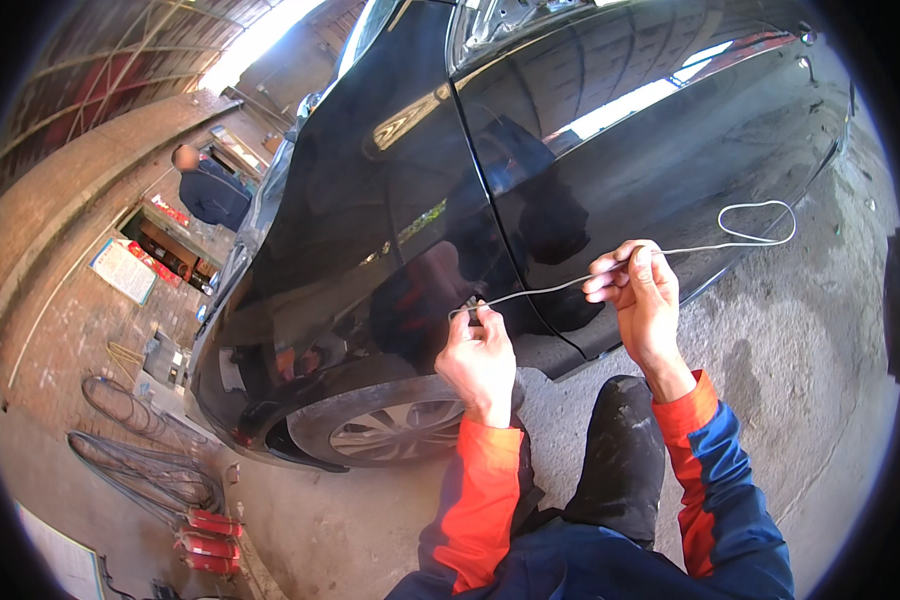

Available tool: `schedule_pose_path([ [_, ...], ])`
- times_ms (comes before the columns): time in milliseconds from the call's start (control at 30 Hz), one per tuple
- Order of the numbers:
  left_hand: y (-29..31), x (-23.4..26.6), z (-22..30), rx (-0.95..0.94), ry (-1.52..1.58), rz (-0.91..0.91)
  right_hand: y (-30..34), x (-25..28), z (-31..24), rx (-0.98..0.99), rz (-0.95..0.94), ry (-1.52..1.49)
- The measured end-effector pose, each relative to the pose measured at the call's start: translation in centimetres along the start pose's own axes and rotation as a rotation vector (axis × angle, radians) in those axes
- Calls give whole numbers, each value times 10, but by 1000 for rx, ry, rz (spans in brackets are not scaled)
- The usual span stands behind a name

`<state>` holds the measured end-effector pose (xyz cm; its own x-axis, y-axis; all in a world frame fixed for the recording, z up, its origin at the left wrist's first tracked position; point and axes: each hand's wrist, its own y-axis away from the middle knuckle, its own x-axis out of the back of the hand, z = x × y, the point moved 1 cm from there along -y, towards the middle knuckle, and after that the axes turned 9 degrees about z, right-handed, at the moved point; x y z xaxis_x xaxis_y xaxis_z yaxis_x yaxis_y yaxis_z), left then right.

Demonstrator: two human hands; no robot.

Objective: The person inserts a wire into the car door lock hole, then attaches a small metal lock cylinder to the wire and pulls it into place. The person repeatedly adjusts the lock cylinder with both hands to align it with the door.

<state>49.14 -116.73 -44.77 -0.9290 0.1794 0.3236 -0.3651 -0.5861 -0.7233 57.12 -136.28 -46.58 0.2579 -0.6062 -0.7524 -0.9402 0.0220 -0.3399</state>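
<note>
A thin, pale metal wire [540,291] stretches between my two hands in front of a black car [370,230]. My left hand [478,365] pinches its left end, close to the car's side above the wheel [395,430]. Farther along, my right hand [642,290] grips the wire between thumb and fingers. Past that hand the wire runs on to the right and bends into a long closed loop at its far end. The tip inside my left fingers is partly hidden. Whether the wire touches the car body I cannot tell.
Another person [210,188] in dark clothes is at the far left. Coiled hoses [150,475] and several red cylinders [212,545] lie at the lower left, near a brick wall. Rough concrete floor [770,360] spreads to the right. My bent knee [620,450] is below my hands.
</note>
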Motion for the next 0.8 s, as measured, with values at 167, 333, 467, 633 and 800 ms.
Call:
schedule_pose_path([
  [167,5,10,2,-152,-27,65,9,15,-9,41,118,-127],
  [333,6,28,0,270,163,-138,54,131,-34,95,392,-219],
  [467,6,39,-6,666,454,-273,136,316,-27,131,775,-241],
  [633,-4,41,-14,852,675,-395,301,479,1,63,855,-206],
  [800,-5,42,-20,1092,944,-494,352,407,22,-624,1311,364],
])
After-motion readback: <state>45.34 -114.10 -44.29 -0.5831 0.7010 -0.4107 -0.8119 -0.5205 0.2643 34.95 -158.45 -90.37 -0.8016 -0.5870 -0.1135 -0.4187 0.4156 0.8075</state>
